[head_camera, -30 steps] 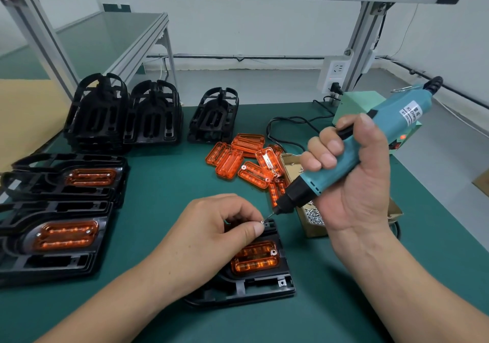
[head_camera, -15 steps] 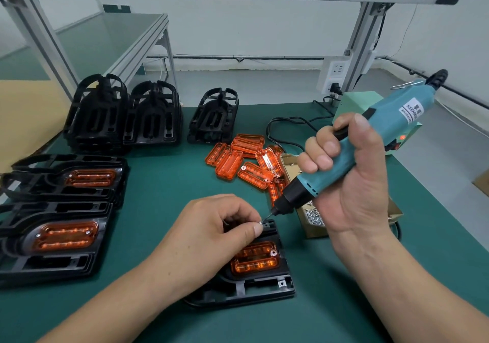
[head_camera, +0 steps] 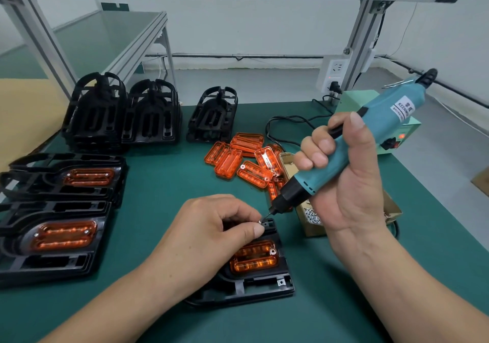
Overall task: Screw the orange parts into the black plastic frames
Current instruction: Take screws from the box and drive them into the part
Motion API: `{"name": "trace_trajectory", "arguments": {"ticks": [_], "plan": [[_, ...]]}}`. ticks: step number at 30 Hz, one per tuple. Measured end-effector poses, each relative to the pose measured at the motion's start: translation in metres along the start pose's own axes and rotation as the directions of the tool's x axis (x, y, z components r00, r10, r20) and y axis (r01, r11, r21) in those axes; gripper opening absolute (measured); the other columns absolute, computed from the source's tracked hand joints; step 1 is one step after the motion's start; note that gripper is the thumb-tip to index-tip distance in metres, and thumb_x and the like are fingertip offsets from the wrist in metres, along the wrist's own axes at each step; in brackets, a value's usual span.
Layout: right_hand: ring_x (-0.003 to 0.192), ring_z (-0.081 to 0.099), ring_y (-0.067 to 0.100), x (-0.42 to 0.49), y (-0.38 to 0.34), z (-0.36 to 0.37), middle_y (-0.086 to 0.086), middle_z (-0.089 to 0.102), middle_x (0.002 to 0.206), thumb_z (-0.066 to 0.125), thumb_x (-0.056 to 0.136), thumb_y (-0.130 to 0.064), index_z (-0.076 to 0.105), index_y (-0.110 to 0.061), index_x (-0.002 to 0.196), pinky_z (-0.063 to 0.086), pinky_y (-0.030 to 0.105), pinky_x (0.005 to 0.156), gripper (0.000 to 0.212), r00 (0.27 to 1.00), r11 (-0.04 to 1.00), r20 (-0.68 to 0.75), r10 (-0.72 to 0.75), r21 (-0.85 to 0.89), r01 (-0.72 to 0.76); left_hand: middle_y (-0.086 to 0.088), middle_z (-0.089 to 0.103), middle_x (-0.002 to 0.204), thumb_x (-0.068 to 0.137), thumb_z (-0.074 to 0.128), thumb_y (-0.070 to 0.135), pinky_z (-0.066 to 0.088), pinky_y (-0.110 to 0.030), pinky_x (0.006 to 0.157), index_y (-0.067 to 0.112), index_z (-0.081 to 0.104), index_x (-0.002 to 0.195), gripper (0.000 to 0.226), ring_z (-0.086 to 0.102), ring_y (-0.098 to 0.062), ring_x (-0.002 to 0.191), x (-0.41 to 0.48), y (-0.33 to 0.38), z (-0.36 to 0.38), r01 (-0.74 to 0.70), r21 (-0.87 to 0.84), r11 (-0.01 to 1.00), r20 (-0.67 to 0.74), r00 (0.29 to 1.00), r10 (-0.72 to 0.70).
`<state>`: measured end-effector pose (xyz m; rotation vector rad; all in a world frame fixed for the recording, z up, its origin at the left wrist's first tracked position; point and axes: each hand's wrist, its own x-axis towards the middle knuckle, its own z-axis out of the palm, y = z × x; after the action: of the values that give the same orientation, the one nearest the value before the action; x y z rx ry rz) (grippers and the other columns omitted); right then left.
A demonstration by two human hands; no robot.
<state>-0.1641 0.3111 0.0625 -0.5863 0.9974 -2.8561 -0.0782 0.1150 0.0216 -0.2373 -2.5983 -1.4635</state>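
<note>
Item: black frame (head_camera: pixel 251 287), flat on the worktop (head_camera: pixel 164 210), beneath the left grip (head_camera: pixel 211 226). The seated orange part (head_camera: pixel 254 259) shows just below that grip's thumb, long axis left to right.
Left grip: palm down, thumb and forefinger pinching a small screw (head_camera: pixel 260 221) over the frame's far edge.
Right grip (head_camera: pixel 352 184): fingers wrapped round the teal screwdriver (head_camera: pixel 381 104), thumb up. The tool slants from upper right down-left, with its bit tip at the screw.
Loose orange parts (head_camera: pixel 246 160) lie beyond the left grip.
</note>
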Motion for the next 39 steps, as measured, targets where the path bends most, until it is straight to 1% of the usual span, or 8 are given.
{"name": "trace_trajectory", "arguments": {"ticks": [6, 9, 12, 16, 20, 27, 33, 39], "plan": [[0.053, 0.047, 0.008, 0.003, -0.004, -0.004, -0.005, 0.047, 0.068, 0.048, 0.109, -0.029, 0.061, -0.018, 0.091, 0.047, 0.024, 0.054, 0.025, 0.999, 0.998, -0.025, 0.029, -0.058, -0.030, 0.020, 0.077, 0.095, 0.080, 0.082, 0.045, 0.049, -0.009, 0.080, 0.044, 0.081, 0.093, 0.014, 0.073, 0.001, 0.092, 0.006, -0.001, -0.012, 0.017, -0.073, 0.997, -0.015, 1.000, -0.018], [0.052, 0.047, 0.009, 0.004, -0.006, -0.007, -0.003, 0.047, 0.068, 0.051, 0.108, -0.027, 0.059, -0.017, 0.093, 0.047, 0.025, 0.052, 0.020, 0.998, 0.991, -0.007, 0.057, -0.120, -0.057, 0.023, 0.075, 0.096, 0.087, 0.083, 0.040, 0.053, -0.020, 0.081, 0.044, 0.080, 0.096, 0.010, 0.071, -0.001, 0.095, 0.007, -0.006, -0.019, -0.019, 0.084, 0.996, 0.040, 0.999, 0.015], [0.051, 0.046, 0.010, 0.004, -0.004, -0.008, -0.002, 0.048, 0.067, 0.057, 0.104, -0.027, 0.058, -0.017, 0.093, 0.046, 0.026, 0.051, 0.015, 0.994, 0.979, 0.010, 0.110, -0.172, -0.106, 0.027, 0.069, 0.091, 0.089, 0.073, 0.048, 0.053, -0.031, 0.082, 0.042, 0.080, 0.099, 0.013, 0.064, -0.002, 0.098, 0.006, -0.005, -0.016, -0.130, 0.284, 0.950, 0.142, 0.986, 0.093], [0.049, 0.045, 0.012, 0.003, 0.000, -0.008, 0.000, 0.049, 0.065, 0.069, 0.094, -0.031, 0.057, -0.016, 0.091, 0.045, 0.027, 0.049, 0.019, 0.987, 0.960, 0.034, 0.154, -0.241, -0.142, 0.023, 0.060, 0.083, 0.094, 0.071, 0.048, 0.051, -0.033, 0.077, 0.043, 0.079, 0.102, 0.013, 0.053, -0.004, 0.095, 0.005, -0.003, -0.011, -0.291, 0.393, 0.872, 0.266, 0.944, 0.196], [0.047, 0.045, 0.013, 0.001, 0.005, -0.006, 0.002, 0.048, 0.064, 0.070, 0.092, -0.030, 0.054, -0.014, 0.089, 0.044, 0.027, 0.048, 0.022, 0.982, 0.948, 0.053, 0.181, -0.274, -0.160, 0.020, 0.053, 0.080, 0.095, 0.074, 0.047, 0.048, -0.027, 0.077, 0.042, 0.081, 0.104, 0.012, 0.048, -0.003, 0.094, 0.004, 0.000, -0.009, -0.364, 0.403, 0.840, 0.328, 0.914, 0.239], [0.046, 0.044, 0.015, -0.002, 0.006, -0.001, 0.004, 0.046, 0.063, 0.069, 0.090, -0.029, 0.051, -0.012, 0.090, 0.044, 0.027, 0.047, 0.025, 0.976, 0.934, 0.084, 0.199, -0.318, -0.163, 0.017, 0.058, 0.084, 0.097, 0.072, 0.045, 0.048, -0.033, 0.085, 0.037, 0.083, 0.105, 0.015, 0.048, -0.007, 0.093, 0.006, 0.001, -0.008, -0.404, 0.415, 0.816, 0.373, 0.893, 0.252], [0.046, 0.041, 0.020, -0.007, 0.004, 0.006, 0.007, 0.046, 0.063, 0.066, 0.092, -0.025, 0.050, -0.010, 0.087, 0.043, 0.029, 0.048, 0.022, 0.966, 0.917, 0.179, 0.188, -0.383, -0.107, 0.015, 0.060, 0.085, 0.100, 0.069, 0.043, 0.048, -0.037, 0.086, 0.036, 0.083, 0.106, 0.017, 0.047, -0.009, 0.092, 0.006, 0.003, -0.008, -0.421, 0.423, 0.802, 0.388, 0.884, 0.259], [0.045, 0.041, 0.021, -0.008, 0.005, 0.011, 0.009, 0.046, 0.063, 0.067, 0.092, -0.024, 0.052, -0.010, 0.086, 0.042, 0.031, 0.048, 0.022, 0.969, 0.901, 0.175, 0.175, -0.425, -0.086, 0.014, 0.060, 0.087, 0.101, 0.067, 0.043, 0.046, -0.036, 0.089, 0.037, 0.083, 0.109, 0.018, 0.046, -0.009, 0.094, 0.007, 0.005, -0.007, -0.422, 0.432, 0.797, 0.413, 0.878, 0.242]]}}
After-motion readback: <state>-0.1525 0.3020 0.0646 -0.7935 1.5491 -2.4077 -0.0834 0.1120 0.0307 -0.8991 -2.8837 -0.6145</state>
